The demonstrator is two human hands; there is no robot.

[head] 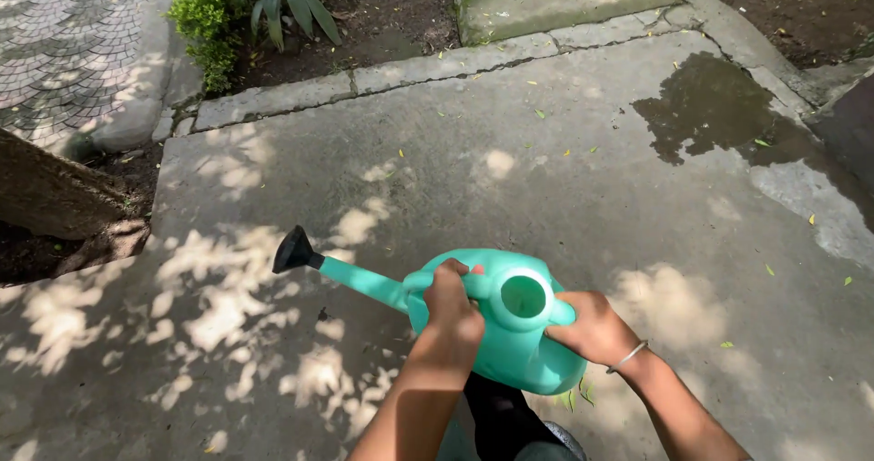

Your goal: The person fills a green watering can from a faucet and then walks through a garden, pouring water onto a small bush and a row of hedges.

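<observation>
Both forearms rose from the bottom edge of the view, and we held the turquoise watering can (510, 334) between them, above the concrete pavement (564, 151) near its close edge. Our left hand (452, 308) gripped the top handle, its fingers (446, 274) curled over the bar and pressed together around it. Our right hand (596, 326), a thin bangle (628, 355) at its wrist, clasped the rear of the can just beside the round filler opening (523, 295); its fingers were tucked behind the body, so we could not tell how they lay. The can sat directly under the left fingers and against the right palm, off the ground, with its long spout (360, 279) angled toward the left edge of the pavement and ending in a black rose (293, 250).

We judged the work little advanced: no water showed at the rose, and the concrete beneath it looked dry. A dark wet patch (710, 106) lay well apart toward the far right corner. The soil bed with green plants (273, 6), beyond the far edge's stone kerb (364, 83), looked still to be reached.
</observation>
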